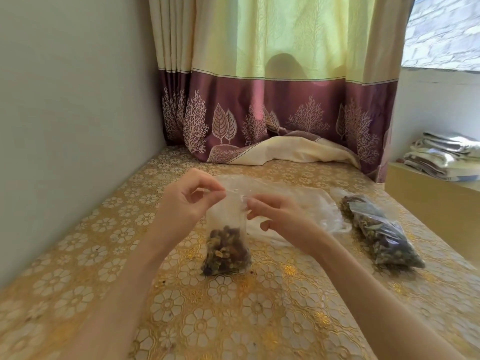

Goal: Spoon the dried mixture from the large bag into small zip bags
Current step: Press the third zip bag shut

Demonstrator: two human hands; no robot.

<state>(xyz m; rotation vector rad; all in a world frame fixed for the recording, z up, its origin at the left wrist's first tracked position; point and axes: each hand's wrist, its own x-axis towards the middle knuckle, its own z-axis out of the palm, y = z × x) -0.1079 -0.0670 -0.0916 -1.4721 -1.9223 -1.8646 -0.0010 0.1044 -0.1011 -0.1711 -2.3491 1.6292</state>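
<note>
Both hands are working at the top edge of a small clear plastic zip bag point(226, 240) that is standing upright on the gold floral-patterned tablecloth point(233, 307). The left hand point(185, 197) is pinching the bag's upper left corner between thumb and forefinger, the other fingers curling loosely. The right hand point(279, 215) is pinching the strip at the upper right corner, its remaining fingers bending inward. Brown and yellowish dried mixture point(225, 252) is filling the lower part of this bag, and the bag's base is resting on the cloth.

Just behind the hands, a crumpled sheet of clear plastic point(298, 198) is lying flat on the table. To the right of it, apart from the hands, a large clear bag of dark dried mixture point(379, 229) is lying on its side.

Farther back, a yellow curtain with a purple leaf-printed border point(285, 100) is hanging down onto the tabletop. At the far right, folded cloths point(444, 157) are sitting stacked on a ledge.
</note>
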